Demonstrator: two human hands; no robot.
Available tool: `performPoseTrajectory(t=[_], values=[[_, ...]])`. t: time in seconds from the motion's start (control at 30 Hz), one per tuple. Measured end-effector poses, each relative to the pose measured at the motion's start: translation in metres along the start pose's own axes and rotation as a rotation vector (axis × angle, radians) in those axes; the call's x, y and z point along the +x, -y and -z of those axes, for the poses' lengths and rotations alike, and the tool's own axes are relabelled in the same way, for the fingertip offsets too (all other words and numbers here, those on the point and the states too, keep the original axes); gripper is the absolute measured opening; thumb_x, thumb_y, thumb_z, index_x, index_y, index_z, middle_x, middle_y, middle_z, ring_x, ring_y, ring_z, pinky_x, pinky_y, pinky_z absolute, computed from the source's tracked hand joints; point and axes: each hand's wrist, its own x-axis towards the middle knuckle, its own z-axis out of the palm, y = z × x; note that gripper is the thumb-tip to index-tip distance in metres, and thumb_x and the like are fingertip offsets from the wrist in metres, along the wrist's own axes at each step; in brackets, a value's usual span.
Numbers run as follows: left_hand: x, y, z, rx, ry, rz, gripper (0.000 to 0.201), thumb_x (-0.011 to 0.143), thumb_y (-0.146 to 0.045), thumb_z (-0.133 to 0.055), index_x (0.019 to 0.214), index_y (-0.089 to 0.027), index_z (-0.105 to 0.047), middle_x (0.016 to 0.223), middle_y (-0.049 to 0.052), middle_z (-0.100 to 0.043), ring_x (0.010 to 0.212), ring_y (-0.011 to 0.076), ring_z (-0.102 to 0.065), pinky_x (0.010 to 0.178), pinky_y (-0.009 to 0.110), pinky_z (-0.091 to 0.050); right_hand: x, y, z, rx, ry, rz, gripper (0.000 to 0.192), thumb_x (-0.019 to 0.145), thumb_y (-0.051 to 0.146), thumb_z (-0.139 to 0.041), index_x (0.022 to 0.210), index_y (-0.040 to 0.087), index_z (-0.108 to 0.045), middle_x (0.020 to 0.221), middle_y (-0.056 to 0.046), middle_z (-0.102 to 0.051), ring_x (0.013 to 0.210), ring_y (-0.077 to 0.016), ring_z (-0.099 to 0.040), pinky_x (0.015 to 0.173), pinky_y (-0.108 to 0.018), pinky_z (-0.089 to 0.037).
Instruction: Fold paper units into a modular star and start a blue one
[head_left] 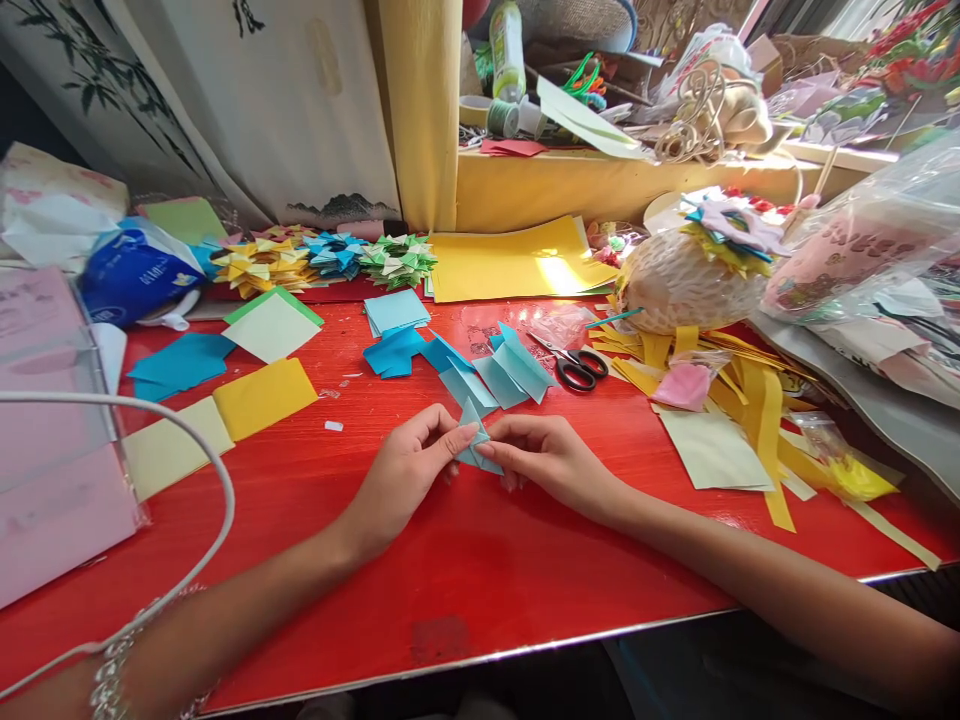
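Note:
Between my two hands is a small piece of light blue origami paper (471,455), folded to a point at the top. My left hand (424,445) pinches its left side with thumb and fingers. From the right, my right hand (541,455) grips the other side, its thumb pressed on the paper. Just beyond lie creased light blue papers (517,370) and darker blue folded pieces (394,350). A stack of light blue squares (397,312) rests behind them. Black-handled scissors (577,368) lie to the right of the creased papers.
Yellow paper strips (761,430) and a pale sheet (712,450) cover the right side. Yellow, blue and green folded paper clusters (334,258) line the back. A white cable (225,500) crosses the left, near a pink plastic-covered box (60,430). A woven basket (690,280) stands back right.

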Motion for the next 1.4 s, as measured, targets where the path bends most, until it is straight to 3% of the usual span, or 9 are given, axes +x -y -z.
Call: performPoseTrajectory(t=[0.07,0.17,0.3,0.5,0.67,0.9,1.0,1.13,1.4], values=[[-0.003,0.000,-0.002,0.153,-0.091,-0.133,0.022,0.084,-0.038,-0.045,0.094,-0.020,-0.053,0.087,0.001,-0.058,0.078,0.0129,-0.054,0.069,0.025,-0.046,-0.001,0.001,-0.001,0.020,-0.014,-0.005,0.024,0.081,0.034,-0.053,0.073,0.013,-0.057,0.050,0.003,-0.047,0.047,-0.0071,-0.046,0.047,-0.019,-0.035],[-0.005,0.001,-0.002,0.491,-0.184,-0.495,0.040,0.083,-0.028,-0.051,0.122,-0.024,-0.043,0.125,0.005,-0.047,0.114,0.0199,-0.040,0.096,0.036,-0.035,-0.002,0.002,-0.002,0.106,-0.073,-0.022,0.023,0.079,0.033,-0.056,0.069,0.013,-0.057,0.049,0.004,-0.046,0.041,-0.0044,-0.039,0.042,-0.017,-0.032],[-0.002,0.004,0.000,0.650,-0.101,-0.724,0.039,0.085,-0.016,-0.047,0.123,-0.023,-0.045,0.130,0.002,-0.047,0.126,0.0202,-0.028,0.102,0.038,-0.031,-0.003,0.005,-0.003,0.210,-0.137,-0.041,0.020,0.076,0.031,-0.060,0.066,0.014,-0.060,0.046,0.006,-0.042,0.037,-0.0023,-0.029,0.039,-0.017,-0.027],[0.001,0.007,0.000,0.419,-0.013,-0.659,0.035,0.084,-0.018,-0.049,0.119,-0.021,-0.051,0.119,0.002,-0.057,0.113,0.0157,-0.049,0.097,0.031,-0.041,-0.004,0.004,-0.005,0.224,-0.141,-0.040,0.020,0.074,0.032,-0.062,0.068,0.014,-0.068,0.043,0.006,-0.031,0.042,-0.0040,-0.023,0.039,-0.020,-0.022],[-0.005,0.001,0.002,0.241,0.002,-0.422,0.033,0.083,-0.021,-0.051,0.116,-0.025,-0.054,0.114,-0.004,-0.061,0.102,0.0126,-0.058,0.088,0.020,-0.047,-0.006,0.005,-0.005,0.215,-0.085,-0.046,0.023,0.079,0.034,-0.057,0.080,0.015,-0.069,0.040,0.008,-0.023,0.038,-0.0027,-0.018,0.036,-0.018,-0.018],[-0.001,-0.001,0.004,-0.084,-0.080,-0.142,0.028,0.078,-0.031,-0.058,0.106,-0.028,-0.061,0.106,-0.005,-0.065,0.103,0.0148,-0.057,0.088,0.021,-0.047,-0.001,0.003,-0.003,0.110,-0.225,0.027,0.021,0.078,0.036,-0.057,0.086,0.016,-0.058,0.051,0.006,-0.048,0.038,-0.0033,-0.040,0.037,-0.015,-0.032],[0.002,-0.002,0.004,-0.193,-0.057,-0.095,0.029,0.077,-0.031,-0.059,0.106,-0.026,-0.060,0.109,-0.002,-0.064,0.107,0.0173,-0.054,0.090,0.025,-0.045,0.001,-0.001,0.000,0.102,-0.160,-0.026,0.028,0.080,0.041,-0.053,0.097,0.018,-0.054,0.045,0.007,-0.046,0.037,-0.0069,-0.045,0.034,-0.016,-0.032],[0.002,-0.003,0.003,-0.168,0.013,-0.069,0.032,0.080,-0.034,-0.054,0.110,-0.023,-0.057,0.111,0.002,-0.063,0.107,0.0195,-0.054,0.093,0.031,-0.042,0.000,-0.004,0.001,0.054,-0.014,-0.025,0.030,0.083,0.043,-0.047,0.082,0.014,-0.057,0.045,0.004,-0.049,0.038,-0.0076,-0.047,0.038,-0.018,-0.035],[0.002,-0.002,0.005,-0.004,0.037,-0.076,0.027,0.084,-0.037,-0.045,0.102,-0.022,-0.058,0.097,0.002,-0.065,0.089,0.0158,-0.060,0.081,0.026,-0.045,-0.001,0.000,0.001,-0.036,-0.026,0.017,0.031,0.084,0.041,-0.047,0.072,0.014,-0.056,0.048,0.003,-0.048,0.041,-0.0071,-0.046,0.043,-0.018,-0.035]])
